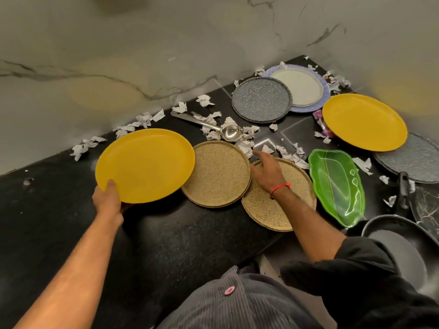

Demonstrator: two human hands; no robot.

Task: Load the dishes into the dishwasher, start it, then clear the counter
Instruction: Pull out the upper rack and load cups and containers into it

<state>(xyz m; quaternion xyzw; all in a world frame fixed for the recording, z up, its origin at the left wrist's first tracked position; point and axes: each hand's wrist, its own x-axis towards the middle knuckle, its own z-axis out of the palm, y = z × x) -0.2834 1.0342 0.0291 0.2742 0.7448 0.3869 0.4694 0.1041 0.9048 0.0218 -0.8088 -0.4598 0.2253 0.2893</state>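
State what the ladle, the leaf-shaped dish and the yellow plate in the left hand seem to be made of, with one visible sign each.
Ladle: probably steel, polished; its bowl mirrors the light.
Leaf-shaped dish: likely glossy plastic or glass; translucent green, bright highlights.
Yellow plate held by the left hand: probably plastic or melamine; even colour, dull sheen.

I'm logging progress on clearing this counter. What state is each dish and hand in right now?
Left hand: grips the near yellow plate, lifted and tilted.
Right hand: open, reaching over the right tan plate.
Left tan plate: flat on the counter.
Far yellow plate: resting, untouched.
Green leaf dish: empty.
Ladle: lying among paper scraps.
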